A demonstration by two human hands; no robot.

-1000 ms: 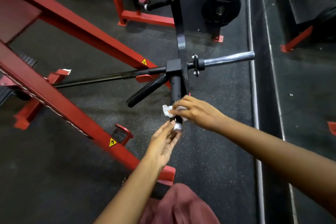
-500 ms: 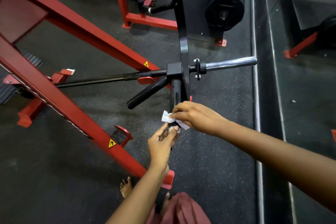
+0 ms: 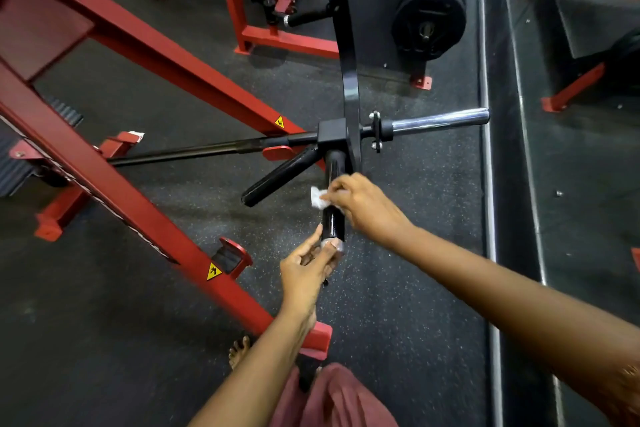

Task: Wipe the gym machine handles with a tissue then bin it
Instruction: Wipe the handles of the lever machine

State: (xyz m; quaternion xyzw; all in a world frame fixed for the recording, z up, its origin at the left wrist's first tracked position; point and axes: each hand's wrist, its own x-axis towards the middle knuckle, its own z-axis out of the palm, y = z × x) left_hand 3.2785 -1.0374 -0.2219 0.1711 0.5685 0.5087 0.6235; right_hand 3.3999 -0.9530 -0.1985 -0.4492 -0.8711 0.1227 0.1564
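**Tissue on near handle, both hands on the grip**

R hand (image 3: 363, 208) comes in from the right w/ fingers curled over a crumpled white tissue (image 3: 318, 198), pressing it against the upper part of the near black handle (image 3: 332, 224). A bit of tissue sticks out on the left side of the fingertips; rest is hidden under the hand.

L hand (image 3: 304, 270) reaches up from below and pinches the handle's near end, thumb along its left side and fingers curled round the end cap. The two hands are apart, w/ a glossy bare stretch of grip between them.

A 2nd black handle (image 3: 277, 178) angles off to the near left from the same hub. A chrome sleeve (image 3: 440, 120) sticks out to the right. Red frame (image 3: 138, 191) runs diagonally on the left; a black weight plate (image 3: 429, 22) sits far right on the dark speckled floor (image 3: 398, 288). A bare foot (image 3: 239, 352) shows near the bottom edge.
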